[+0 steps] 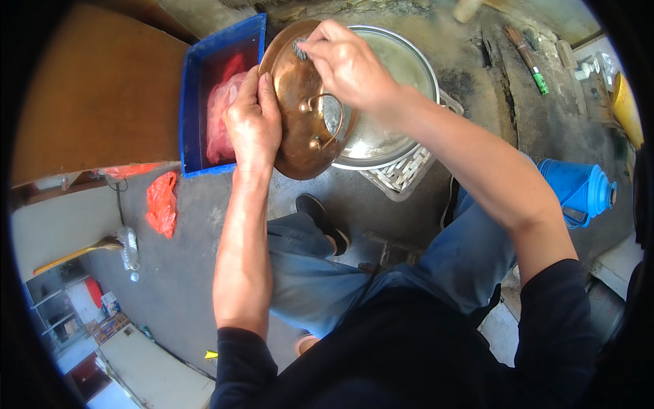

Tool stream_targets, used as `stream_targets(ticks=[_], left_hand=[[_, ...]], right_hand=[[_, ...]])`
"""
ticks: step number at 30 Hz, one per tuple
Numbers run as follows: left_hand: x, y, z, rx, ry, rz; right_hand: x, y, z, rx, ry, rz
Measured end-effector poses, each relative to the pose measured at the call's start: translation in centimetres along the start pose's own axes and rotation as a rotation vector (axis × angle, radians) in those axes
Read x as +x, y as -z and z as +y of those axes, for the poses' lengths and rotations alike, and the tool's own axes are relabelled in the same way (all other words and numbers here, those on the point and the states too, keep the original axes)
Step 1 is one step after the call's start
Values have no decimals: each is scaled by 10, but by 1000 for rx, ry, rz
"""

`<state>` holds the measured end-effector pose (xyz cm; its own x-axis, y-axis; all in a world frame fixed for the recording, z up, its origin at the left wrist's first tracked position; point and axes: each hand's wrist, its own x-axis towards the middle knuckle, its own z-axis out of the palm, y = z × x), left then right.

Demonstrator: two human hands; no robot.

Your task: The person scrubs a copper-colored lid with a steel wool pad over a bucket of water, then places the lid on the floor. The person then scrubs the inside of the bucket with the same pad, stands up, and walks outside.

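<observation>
The copper-coloured lid (289, 146) was tilted between a blue tub (184, 112) and a metal basin (381, 142). The left hand (253, 123) had its grip clamped on the rim; the right hand (349, 65) pinched a grey scouring pad (299, 50) against it.

The copper lid (293, 153) and left hand (255, 123) block passage between the blue tub (193, 102) and metal basin (430, 73). The right forearm (470, 150) bars the basin's near right side — beyond its far rim, a hand could pass — while the floor (194, 238) gives room between red plastic bag (162, 204) and left forearm (242, 252).
</observation>
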<state>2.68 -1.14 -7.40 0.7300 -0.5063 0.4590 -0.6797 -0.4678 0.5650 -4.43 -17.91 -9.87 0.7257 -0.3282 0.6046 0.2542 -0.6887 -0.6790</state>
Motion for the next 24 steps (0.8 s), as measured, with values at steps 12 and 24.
stream_targets(ticks=[12,24], left_hand=[[-5,-1,0,30,-47,46],[-6,0,1,42,0,13]], right_hand=[[-3,5,3,-96,239,-34],[-15,1,-19,-70,347,-131]])
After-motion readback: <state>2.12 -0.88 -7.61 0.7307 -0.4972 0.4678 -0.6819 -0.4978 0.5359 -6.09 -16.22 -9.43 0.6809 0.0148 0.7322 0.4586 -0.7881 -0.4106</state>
